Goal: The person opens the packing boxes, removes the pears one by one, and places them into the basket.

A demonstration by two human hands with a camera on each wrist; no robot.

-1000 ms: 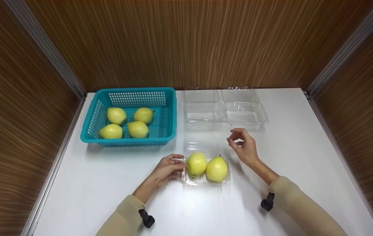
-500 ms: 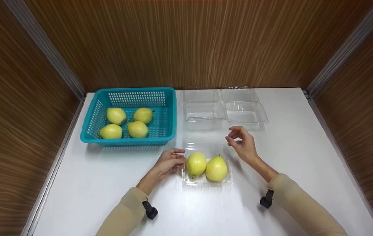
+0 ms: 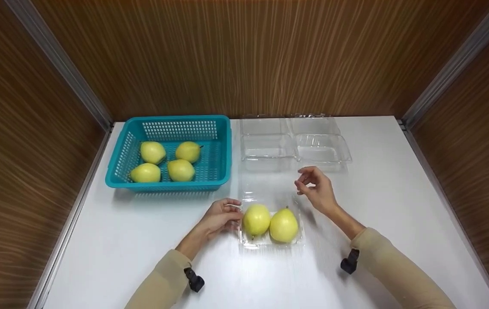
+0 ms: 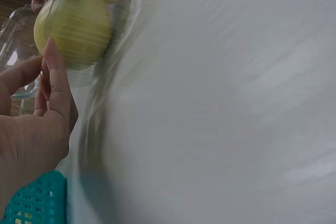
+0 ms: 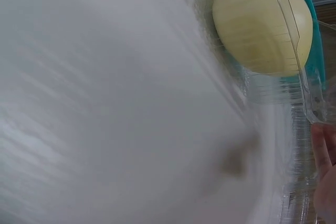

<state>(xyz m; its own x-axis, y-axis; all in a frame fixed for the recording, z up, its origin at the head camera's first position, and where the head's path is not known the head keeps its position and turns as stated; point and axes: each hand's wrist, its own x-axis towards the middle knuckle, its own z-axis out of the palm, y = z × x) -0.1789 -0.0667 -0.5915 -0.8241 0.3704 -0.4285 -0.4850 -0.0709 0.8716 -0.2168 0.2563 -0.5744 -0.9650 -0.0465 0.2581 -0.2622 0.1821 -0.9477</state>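
Two yellow pears [image 3: 256, 219] [image 3: 283, 225] lie side by side in a clear plastic clamshell container [image 3: 270, 245]. At its left edge is my left hand [image 3: 218, 219]; in the left wrist view its thumb and forefinger [image 4: 59, 85] pinch the clear rim close to a pear [image 4: 79, 30]. My right hand [image 3: 318, 189] is behind and to the right of the pears, thumb and fingers curved together. In the right wrist view, its fingertips [image 5: 319, 142] meet a corner of the clear plastic lid [image 5: 310, 103]. Glare makes the lid's outline hard to follow.
A teal basket [image 3: 167, 184] holding several pears [image 3: 153, 152] stands at the back left. Two more clear clamshells [image 3: 268, 148] [image 3: 321, 150] stand open side by side along the back wall [image 3: 244, 60]. Wood-patterned panels enclose the white table [image 3: 141, 240].
My left hand shifts slightly back along the container's left edge, then slightly forward again. The right hand moves a little to the left. The pears stay in the container.
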